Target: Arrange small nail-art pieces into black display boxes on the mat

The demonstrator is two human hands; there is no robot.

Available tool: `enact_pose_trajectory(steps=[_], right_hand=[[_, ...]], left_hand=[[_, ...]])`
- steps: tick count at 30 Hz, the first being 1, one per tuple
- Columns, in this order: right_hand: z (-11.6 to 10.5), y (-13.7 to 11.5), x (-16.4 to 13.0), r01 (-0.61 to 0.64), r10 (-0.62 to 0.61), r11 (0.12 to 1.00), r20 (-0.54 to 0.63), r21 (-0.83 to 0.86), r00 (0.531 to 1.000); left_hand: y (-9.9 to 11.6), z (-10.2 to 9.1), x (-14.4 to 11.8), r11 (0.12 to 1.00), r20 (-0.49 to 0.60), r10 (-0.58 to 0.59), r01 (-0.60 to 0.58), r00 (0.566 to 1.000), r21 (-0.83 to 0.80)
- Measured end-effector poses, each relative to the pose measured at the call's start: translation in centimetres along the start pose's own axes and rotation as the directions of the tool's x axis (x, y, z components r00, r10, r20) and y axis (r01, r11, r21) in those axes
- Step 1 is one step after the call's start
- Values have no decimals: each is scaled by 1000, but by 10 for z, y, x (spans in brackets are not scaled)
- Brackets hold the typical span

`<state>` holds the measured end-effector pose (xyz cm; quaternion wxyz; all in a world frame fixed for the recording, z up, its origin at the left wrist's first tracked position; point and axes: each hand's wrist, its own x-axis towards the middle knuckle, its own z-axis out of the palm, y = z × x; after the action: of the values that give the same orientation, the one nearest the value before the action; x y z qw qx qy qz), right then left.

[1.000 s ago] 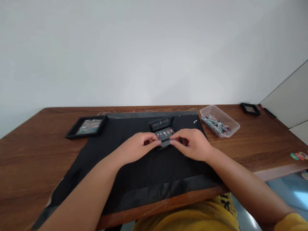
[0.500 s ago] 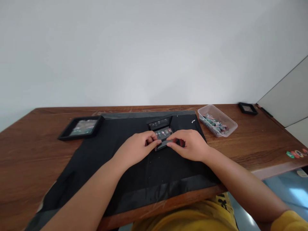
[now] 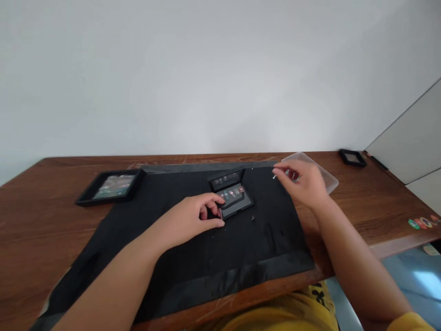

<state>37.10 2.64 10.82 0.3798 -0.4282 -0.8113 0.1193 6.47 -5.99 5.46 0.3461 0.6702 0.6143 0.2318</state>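
On the black mat point(image 3: 193, 262) lies a small black case point(image 3: 246, 201) with its mirror-like lid raised. Several tiny coloured pieces sit in a row inside it. My left hand point(image 3: 188, 216) grips the case's left side, thumb at the near corner and fingertips over the inner edge. At the mat's far right corner, my right hand point(image 3: 303, 181) has thumb and forefinger pinched close together. A tiny white piece point(image 3: 274, 177) shows just under that thumb tip; whether anything is between the fingertips is too small to tell.
A clear plastic box point(image 3: 331, 183) stands behind my right hand, its contents mostly hidden. Black frames lie at the left point(image 3: 138, 181) and far right point(image 3: 352, 157). Round stickers point(image 3: 425, 223) mark the right edge. A tiny dark bit point(image 3: 253, 218) lies near the case.
My right hand has left the case and moved right and away to the mat's far corner by the white bits. My left hand has slid slightly left and nearer along the case.
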Motion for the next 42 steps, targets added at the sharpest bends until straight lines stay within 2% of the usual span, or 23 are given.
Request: enact_pose_trajectory(steps=[2,5,8,11,14,17,26,35,38,42], right_hand=[[-14,17,7,-140,131,987,-113,-82,985],[-30,42,14,-350,324,901,-139,-256,936],[-35,60,15,-452,483,795,-27,-404,875],[-33,69,13,-451,563,746,101,-489,821],[-29,71,12,-421,579,754,206,-504,789],[-27,70,12,-423,584,765,247,-485,773],[-22,57,14,-395,589,744,249,-539,769],[-21,44,15,-401,611,709,222,-581,760],[-21,41,16,-432,626,697,191,-573,756],[-22,42,16,-476,614,701,110,-530,782]], left_hand=[[2,1,0,1000,-5,1,-1,1000,13],[4,1,-1,999,3,-26,26,1000,32],[4,0,-1,998,10,-47,46,999,50],[3,0,-1,996,6,-42,41,999,80],[2,1,0,992,0,-43,43,999,115],[1,0,0,990,10,-49,47,999,129],[-6,0,0,993,31,-55,51,998,108],[2,0,1,993,-11,-79,79,997,84],[5,0,0,992,-24,-86,88,996,95],[7,0,0,987,-30,-96,99,995,129]])
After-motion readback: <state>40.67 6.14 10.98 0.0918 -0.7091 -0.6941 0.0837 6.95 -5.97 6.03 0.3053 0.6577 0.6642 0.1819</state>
